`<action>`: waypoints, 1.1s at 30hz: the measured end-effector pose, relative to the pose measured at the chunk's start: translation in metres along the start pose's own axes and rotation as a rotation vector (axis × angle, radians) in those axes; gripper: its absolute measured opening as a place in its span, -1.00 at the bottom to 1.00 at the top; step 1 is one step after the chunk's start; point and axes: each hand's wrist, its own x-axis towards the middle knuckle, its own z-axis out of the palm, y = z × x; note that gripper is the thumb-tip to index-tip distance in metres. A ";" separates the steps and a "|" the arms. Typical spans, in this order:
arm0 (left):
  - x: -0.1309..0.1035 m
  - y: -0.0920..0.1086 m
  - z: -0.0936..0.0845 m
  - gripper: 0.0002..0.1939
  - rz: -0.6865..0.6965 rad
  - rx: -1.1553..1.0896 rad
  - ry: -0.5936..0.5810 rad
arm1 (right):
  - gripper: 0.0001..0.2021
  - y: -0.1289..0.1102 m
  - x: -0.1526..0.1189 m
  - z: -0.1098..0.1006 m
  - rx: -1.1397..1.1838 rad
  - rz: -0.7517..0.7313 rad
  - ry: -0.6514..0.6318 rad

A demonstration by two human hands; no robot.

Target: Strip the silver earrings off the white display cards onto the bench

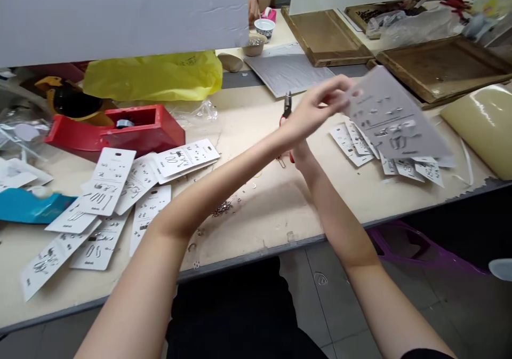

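Note:
My left hand crosses over to the right and pinches one corner of a jewellery card with several small metal pieces on it. The card is tilted and slightly blurred above a group of similar cards on the table. Below and partly behind my left wrist is my right hand. It holds red-handled pliers, jaws pointing away from me; most of its fingers are hidden by my left forearm. A small pile of metal bits lies on the table left of my hands.
More jewellery cards overlap at the left, near a red tape dispenser and a blue one. Wooden trays and bowls stand at the back. White panels hang low over the far side. Another person's hand shows beyond.

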 end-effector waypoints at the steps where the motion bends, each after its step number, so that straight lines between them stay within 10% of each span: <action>1: -0.018 0.013 -0.020 -0.80 0.014 0.025 0.091 | -0.58 -0.003 -0.003 -0.001 0.056 0.010 -0.042; 9: -0.160 0.056 -0.132 -0.61 0.081 0.260 0.616 | -0.65 -0.018 -0.052 0.026 0.459 0.085 -0.521; 13: -0.205 0.061 -0.131 -0.65 -0.071 0.273 0.640 | -0.79 -0.009 -0.072 0.046 0.481 0.203 -0.712; 23: -0.227 0.058 -0.117 -0.80 -0.115 0.350 0.730 | -0.54 -0.002 -0.083 0.056 0.391 0.303 -0.631; 26: -0.236 0.060 -0.117 -0.45 -0.265 0.185 0.596 | -0.55 -0.003 -0.085 0.057 0.364 0.318 -0.586; 30: -0.245 0.071 -0.112 -0.13 -0.426 -0.162 0.113 | -0.55 -0.005 -0.083 0.055 0.351 0.297 -0.580; 33: -0.244 0.076 -0.103 -0.01 -0.467 -0.220 0.061 | -0.53 -0.007 -0.082 0.054 0.334 0.251 -0.622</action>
